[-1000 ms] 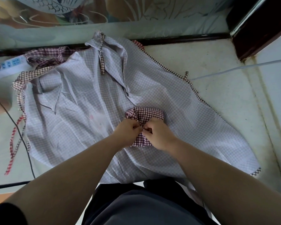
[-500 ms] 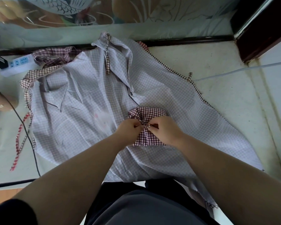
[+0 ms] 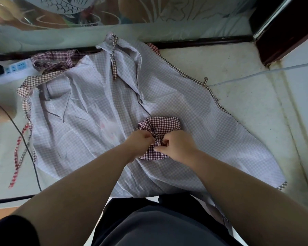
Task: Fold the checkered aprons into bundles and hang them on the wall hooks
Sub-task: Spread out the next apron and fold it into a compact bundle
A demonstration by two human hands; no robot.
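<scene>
A small dark red checkered apron bundle lies on top of a large pale checkered apron spread flat on the surface. My left hand and my right hand meet at the bundle's near side, fingers pinched on its cloth and tie at the middle. The lower part of the bundle shows below my hands. Another dark red checkered piece lies bunched at the far left, with a red checkered strap trailing down the left side.
A white power strip sits at the far left, and a black cable runs across the surface below it. A pale cord crosses the right side. A glass panel stands at the back, a dark wooden frame at the right.
My hands stay pinched together on the bundle with small finger movements. The view has shifted slightly; the bundle and the spread apron lie as before.
</scene>
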